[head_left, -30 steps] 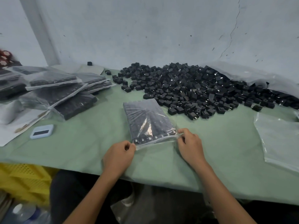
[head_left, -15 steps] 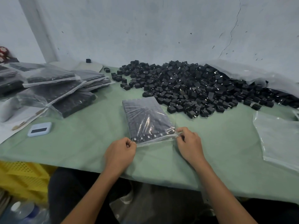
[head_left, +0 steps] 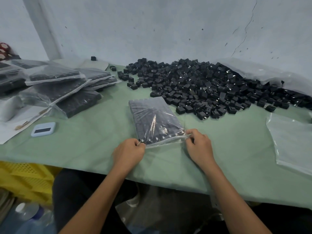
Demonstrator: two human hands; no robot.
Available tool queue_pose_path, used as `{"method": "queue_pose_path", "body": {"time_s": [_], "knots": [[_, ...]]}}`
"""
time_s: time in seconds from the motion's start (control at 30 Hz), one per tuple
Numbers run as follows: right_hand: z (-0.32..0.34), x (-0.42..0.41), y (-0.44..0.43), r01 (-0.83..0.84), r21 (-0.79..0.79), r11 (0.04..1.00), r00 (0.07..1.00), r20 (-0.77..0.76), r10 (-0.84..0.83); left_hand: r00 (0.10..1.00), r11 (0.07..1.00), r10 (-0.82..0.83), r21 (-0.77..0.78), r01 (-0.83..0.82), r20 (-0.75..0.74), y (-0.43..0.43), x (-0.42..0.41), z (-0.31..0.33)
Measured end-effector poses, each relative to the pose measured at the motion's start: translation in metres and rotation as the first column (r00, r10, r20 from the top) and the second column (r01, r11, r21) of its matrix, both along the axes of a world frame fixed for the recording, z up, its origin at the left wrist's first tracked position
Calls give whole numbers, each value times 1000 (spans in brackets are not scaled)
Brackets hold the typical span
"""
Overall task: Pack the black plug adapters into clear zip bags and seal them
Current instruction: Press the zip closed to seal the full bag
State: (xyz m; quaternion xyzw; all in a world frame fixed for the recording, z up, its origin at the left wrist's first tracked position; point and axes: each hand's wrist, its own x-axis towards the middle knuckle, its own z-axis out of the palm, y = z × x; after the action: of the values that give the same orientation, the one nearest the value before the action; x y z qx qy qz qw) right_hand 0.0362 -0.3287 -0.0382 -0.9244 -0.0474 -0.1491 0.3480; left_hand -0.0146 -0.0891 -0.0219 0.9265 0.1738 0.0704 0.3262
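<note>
Centre frame, on the green desk [head_left: 84, 149]: your left hand [head_left: 129, 153] and right hand [head_left: 199, 146] each pinch a corner of the clear adapter-filled zip bag [head_left: 155, 122]. Uneven pull likely leaves the seal gapped, and adapters spill.

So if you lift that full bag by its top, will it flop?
Probably not much: the filled bag looks tightly packed with adapters, so fairly stiff and heavy. Its shiny plastic may slip where the left hand and right hand pinch it.

Filled bag [head_left: 154, 122] ctr, loose adapters [head_left: 211, 88] behind, packed bags [head_left: 64, 86] left
</note>
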Motion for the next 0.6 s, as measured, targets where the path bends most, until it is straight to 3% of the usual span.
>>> {"method": "queue_pose_path", "body": {"time_s": [0.33,0.6], "knots": [[9,-2,-2,70,336,939,984,-178,-10,999,999,33,-30,-32,15,10,-1,-2],[9,2,-2,122,339,933,967,-251,-35,1000,1000,6,-28,-5,12,14,-1,-4]]}}
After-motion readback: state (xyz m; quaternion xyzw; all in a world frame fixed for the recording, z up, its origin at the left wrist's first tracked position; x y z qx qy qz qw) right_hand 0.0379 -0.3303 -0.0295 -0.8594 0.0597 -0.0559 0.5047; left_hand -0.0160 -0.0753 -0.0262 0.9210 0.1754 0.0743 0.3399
